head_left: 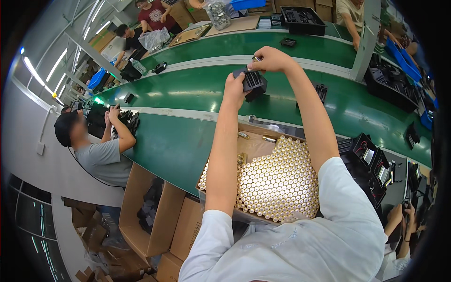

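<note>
My left hand (235,89) grips a black plastic case (256,88) with ribbed slots on its upper face, held over the green conveyor belt (197,89). Above it, my right hand (273,60) is closed in a pinch on a small gold-ended battery (257,59), close to the top of the case. Below my forearms stands an open carton (256,128), where rows of upright batteries (277,181) are packed tightly with pale ends up. A few loose batteries (243,135) lie on its cardboard sheet. My fingers partly hide the case.
Black cases with red wires (366,157) sit at my right. Another black case (321,92) lies on the belt beyond my right forearm. A co-worker in grey (105,157) works at left beside an open cardboard box (136,202). More people stand across the line, near a black tray (303,19).
</note>
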The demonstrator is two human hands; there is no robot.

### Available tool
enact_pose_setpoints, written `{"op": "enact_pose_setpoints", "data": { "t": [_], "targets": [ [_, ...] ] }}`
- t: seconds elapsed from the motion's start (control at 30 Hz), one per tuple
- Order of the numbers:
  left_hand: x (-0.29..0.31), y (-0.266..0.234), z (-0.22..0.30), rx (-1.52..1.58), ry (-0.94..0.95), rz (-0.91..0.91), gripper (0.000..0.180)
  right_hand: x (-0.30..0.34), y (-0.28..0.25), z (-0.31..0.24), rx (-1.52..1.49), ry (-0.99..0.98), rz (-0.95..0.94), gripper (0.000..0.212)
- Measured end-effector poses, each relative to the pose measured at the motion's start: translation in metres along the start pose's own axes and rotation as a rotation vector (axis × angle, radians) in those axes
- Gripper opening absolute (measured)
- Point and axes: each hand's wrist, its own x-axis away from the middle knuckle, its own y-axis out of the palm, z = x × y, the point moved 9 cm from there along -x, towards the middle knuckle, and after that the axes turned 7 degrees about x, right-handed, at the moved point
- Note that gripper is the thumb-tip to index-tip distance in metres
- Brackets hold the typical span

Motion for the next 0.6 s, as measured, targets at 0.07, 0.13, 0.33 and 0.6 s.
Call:
{"op": "enact_pose_setpoints", "data": {
  "t": [0.07,0.13,0.33,0.6],
  "targets": [
    [0.003,0.002,0.000,0.046,-0.012,0.034,0.036,-0.001,0.001,0.000,0.109,-0.058,0.020,0.030],
    [0.004,0.006,0.000,0.116,-0.052,-0.002,0.037,0.000,0.002,-0.006,0.172,-0.082,0.039,0.029],
    [0.011,0.022,-0.002,0.330,-0.188,-0.131,0.045,-0.001,0.009,-0.029,0.358,-0.182,0.188,0.027],
    [0.009,0.010,-0.018,0.434,-0.251,-0.119,0.047,-0.016,0.036,-0.026,0.291,-0.214,0.236,0.026]
  ]
}}
